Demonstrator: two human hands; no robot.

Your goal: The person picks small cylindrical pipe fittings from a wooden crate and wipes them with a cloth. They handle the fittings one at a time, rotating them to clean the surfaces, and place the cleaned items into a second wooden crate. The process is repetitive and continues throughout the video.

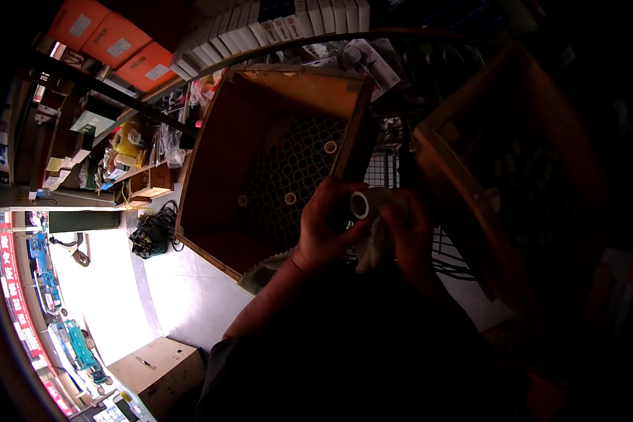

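Observation:
A short, pale plastic pipe coupling is held up between my hands, its round open end turned to the left. My left hand curls its thumb and fingers around that open end. On the other end, my right hand grips the coupling together with a pale cloth, which hangs below the fingers. Shadow hides part of the right fingers. Just beyond the left hand is a wooden crate, its floor lined with many upright ring-ended pieces like the coupling. A greenish cloth lies over its near corner.
A second wooden crate stands at the right, its contents dim. Behind are shelves with white boxes and orange boxes. Cables lie on the floor to the left. A cardboard box sits near the bright doorway.

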